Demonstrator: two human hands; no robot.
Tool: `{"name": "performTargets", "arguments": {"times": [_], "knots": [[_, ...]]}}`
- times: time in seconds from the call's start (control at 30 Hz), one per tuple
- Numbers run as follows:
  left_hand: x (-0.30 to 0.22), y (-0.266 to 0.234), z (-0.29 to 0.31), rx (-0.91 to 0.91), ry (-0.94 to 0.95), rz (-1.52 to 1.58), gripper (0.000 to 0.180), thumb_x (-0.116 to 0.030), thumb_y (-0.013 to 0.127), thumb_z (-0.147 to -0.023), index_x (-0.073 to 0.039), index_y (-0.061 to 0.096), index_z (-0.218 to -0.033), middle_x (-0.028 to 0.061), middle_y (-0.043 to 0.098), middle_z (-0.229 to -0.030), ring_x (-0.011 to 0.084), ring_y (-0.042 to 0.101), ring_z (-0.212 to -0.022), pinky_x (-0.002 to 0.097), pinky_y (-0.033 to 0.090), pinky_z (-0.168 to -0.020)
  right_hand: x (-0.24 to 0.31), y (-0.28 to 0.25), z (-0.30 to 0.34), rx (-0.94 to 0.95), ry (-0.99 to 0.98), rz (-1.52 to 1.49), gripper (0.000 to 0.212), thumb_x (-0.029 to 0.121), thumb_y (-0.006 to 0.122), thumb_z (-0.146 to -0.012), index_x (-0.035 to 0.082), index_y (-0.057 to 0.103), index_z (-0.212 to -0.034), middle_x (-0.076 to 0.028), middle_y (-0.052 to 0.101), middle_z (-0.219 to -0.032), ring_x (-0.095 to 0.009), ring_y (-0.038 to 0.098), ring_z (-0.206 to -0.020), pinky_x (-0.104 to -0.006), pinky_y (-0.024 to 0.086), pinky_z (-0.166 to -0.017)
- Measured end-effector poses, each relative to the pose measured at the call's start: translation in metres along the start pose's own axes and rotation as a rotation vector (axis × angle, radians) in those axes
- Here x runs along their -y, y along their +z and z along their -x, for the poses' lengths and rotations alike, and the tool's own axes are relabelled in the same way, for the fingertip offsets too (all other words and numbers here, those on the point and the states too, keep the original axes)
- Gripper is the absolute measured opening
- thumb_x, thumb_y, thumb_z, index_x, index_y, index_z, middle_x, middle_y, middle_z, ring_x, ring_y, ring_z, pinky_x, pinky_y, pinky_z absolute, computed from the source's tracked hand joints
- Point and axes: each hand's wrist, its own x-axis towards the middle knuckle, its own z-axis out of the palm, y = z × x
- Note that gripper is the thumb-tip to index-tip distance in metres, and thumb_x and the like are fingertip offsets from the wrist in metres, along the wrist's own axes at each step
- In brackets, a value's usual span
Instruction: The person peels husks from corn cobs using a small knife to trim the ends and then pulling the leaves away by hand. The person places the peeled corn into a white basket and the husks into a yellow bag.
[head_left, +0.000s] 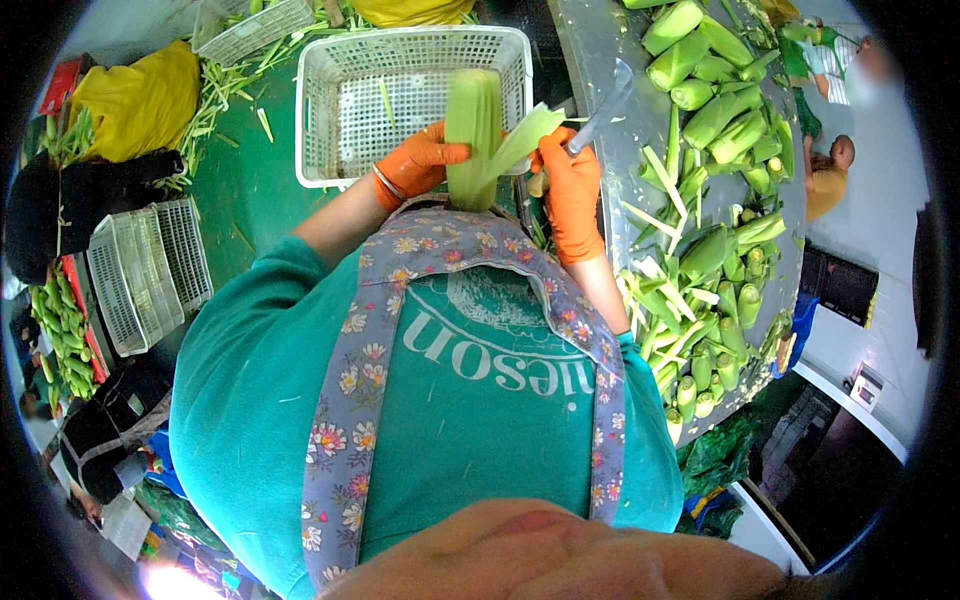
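Note:
My left hand, in an orange glove, is closed round the side of a green ear of corn in its husk. The ear stands roughly upright in front of my apron. A loose strip of husk slants from the ear towards my right hand, also gloved in orange. That hand is closed on a knife, whose blade points up and away; its thumb and fingers are also at the tip of the husk strip. Whether they pinch it is hard to see.
A white slotted crate stands just beyond my hands. To the right, a grey metal table carries many ears of corn and cut husk strips. Yellow sacks and stacked crates are on the left. Other people work around.

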Motion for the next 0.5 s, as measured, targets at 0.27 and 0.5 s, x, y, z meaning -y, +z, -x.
{"name": "performTargets", "arguments": {"times": [0.27,0.5], "knots": [[-0.020,-0.017,-0.025,-0.039,0.079,0.180,0.066,-0.040,0.062,-0.093,-0.001,0.041,-0.142,0.0140,0.052,-0.138,0.0280,0.050,-0.128,0.0443,0.037,-0.110,0.018,0.003,-0.010,-0.141,0.095,-0.470,0.008,0.011,0.058,-0.090,0.006,0.059,-0.084,-0.003,0.055,-0.074,-0.012,0.052,-0.064,-0.0275,0.041,-0.058],[-0.046,-0.034,-0.048,-0.144,0.196,0.296,0.065,-0.040,0.061,-0.094,-0.003,0.039,-0.142,0.0201,0.051,-0.137,0.0329,0.050,-0.126,0.0473,0.039,-0.109,0.025,-0.019,0.009,-0.132,-0.010,-0.401,0.015,0.015,0.054,-0.091,0.002,0.054,-0.083,-0.008,0.054,-0.074,-0.013,0.050,-0.056,-0.0222,0.043,-0.051]]}}
